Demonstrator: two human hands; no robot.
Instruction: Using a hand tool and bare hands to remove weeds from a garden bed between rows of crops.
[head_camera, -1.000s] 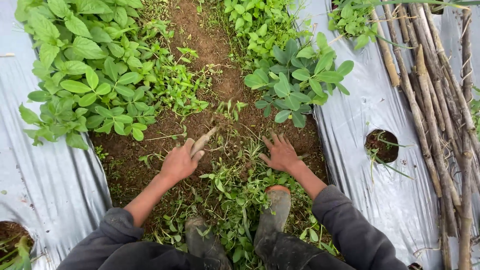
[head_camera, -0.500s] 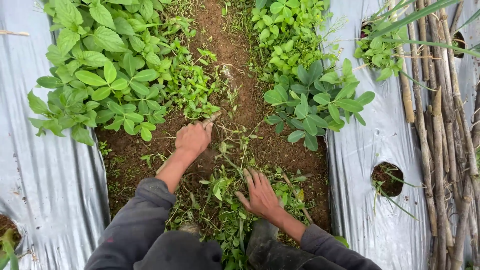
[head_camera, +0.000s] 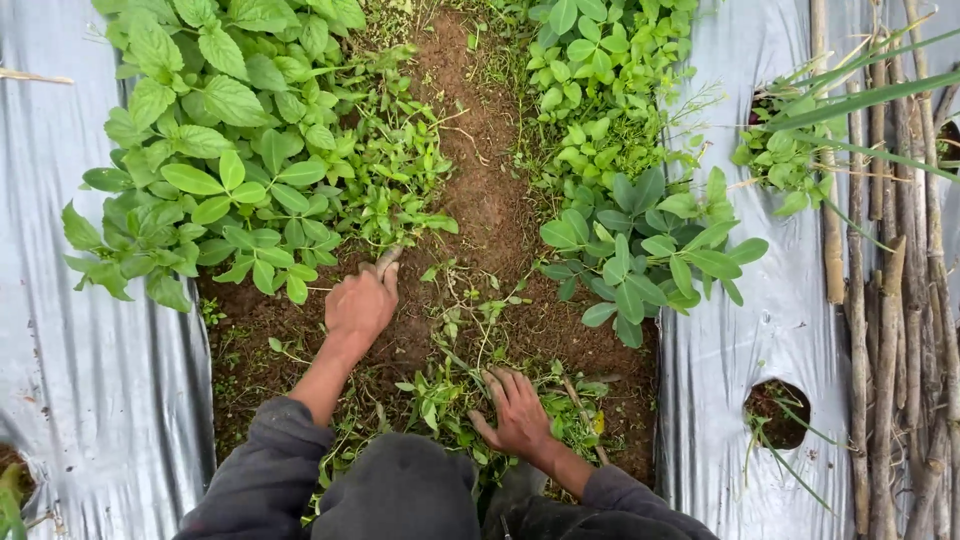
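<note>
- The small weeds (head_camera: 395, 205) grew at the edge of the brown soil strip (head_camera: 490, 170), just beside the big-leaved plant (head_camera: 215, 150) on the left.
- The left hand (head_camera: 360, 305) reached to the foot of those weeds, its grip curled around a pale, stick-like tool (head_camera: 387, 261) that poked out past the knuckles.
- The right hand (head_camera: 515, 415) lay nearer the body, grip released, fingers spread flat on a heap of pulled greens (head_camera: 450, 395).
- Both arms wore dark grey sleeves (head_camera: 265, 470).
- A second leafy plant (head_camera: 640, 240) stood right of the strip.
- Silver plastic sheeting (head_camera: 90, 370) covered the beds on both sides, with a round planting hole (head_camera: 778, 412) on the right.
- Dry canes (head_camera: 900, 300) lay along the right edge.
</note>
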